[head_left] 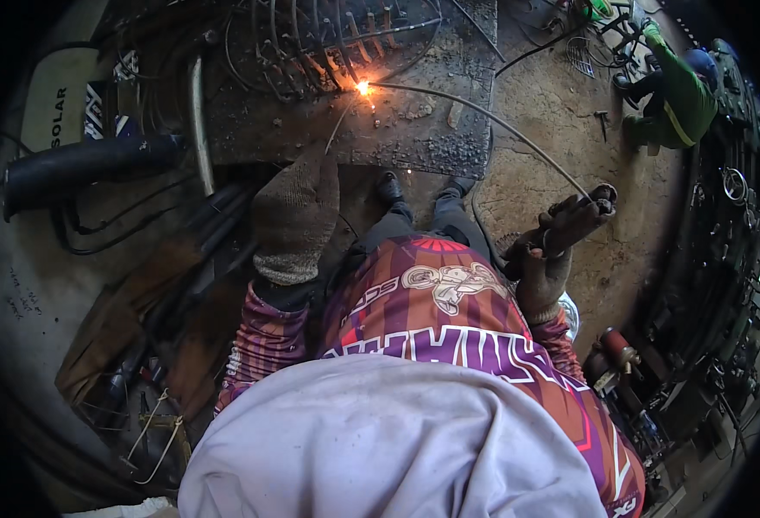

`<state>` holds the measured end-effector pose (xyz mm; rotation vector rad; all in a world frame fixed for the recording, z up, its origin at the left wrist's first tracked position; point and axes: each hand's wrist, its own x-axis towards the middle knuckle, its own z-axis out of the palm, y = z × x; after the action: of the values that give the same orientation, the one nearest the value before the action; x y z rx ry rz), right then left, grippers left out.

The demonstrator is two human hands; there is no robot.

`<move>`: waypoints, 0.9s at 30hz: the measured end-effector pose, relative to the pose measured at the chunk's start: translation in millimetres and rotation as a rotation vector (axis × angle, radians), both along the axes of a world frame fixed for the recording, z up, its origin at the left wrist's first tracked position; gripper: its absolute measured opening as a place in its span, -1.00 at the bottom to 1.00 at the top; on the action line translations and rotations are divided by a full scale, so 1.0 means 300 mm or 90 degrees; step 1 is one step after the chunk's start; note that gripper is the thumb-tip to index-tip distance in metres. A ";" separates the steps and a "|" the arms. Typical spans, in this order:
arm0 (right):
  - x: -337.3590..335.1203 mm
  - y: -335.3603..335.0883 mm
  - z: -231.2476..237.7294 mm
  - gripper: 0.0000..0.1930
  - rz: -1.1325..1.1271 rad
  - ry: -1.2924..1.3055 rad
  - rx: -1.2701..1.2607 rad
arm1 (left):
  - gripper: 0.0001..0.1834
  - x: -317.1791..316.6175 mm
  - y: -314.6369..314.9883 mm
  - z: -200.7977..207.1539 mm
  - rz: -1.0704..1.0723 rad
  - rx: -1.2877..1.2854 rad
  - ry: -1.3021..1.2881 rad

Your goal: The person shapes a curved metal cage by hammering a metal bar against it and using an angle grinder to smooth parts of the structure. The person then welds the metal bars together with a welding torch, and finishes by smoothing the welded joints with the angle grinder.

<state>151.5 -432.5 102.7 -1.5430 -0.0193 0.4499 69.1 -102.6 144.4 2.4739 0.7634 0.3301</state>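
Note:
My right hand (545,272), in a worn dark glove, is closed round a welding electrode holder (570,223). From its jaws a long, thin electrode (501,123) curves left to a bright spark (362,87) at the near side of a metal rod grille (345,43). A grey-brown knitted glove covers my left hand (296,211), which is closed on a thin metal rod (339,125) that slants up toward the same spark. The grille's bars rest on a dark, spattered metal table (423,142); glare hides the exact contact point.
A dark cylinder (95,171) and a shiny metal tube (200,125) lie left of the table. Farther right, another person in green (686,99) crouches on the floor near a hammer (602,125). Metal stock (738,250) lines the right side.

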 end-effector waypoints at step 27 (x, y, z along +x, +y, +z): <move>-0.007 -0.013 -0.015 -0.15 0.022 -0.034 -0.055 | -0.92 -0.034 0.039 -0.068 -0.209 0.321 -0.014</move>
<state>149.5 -436.4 98.3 -1.6415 -0.0690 0.4421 58.9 -90.9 124.1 3.0005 0.2694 0.4697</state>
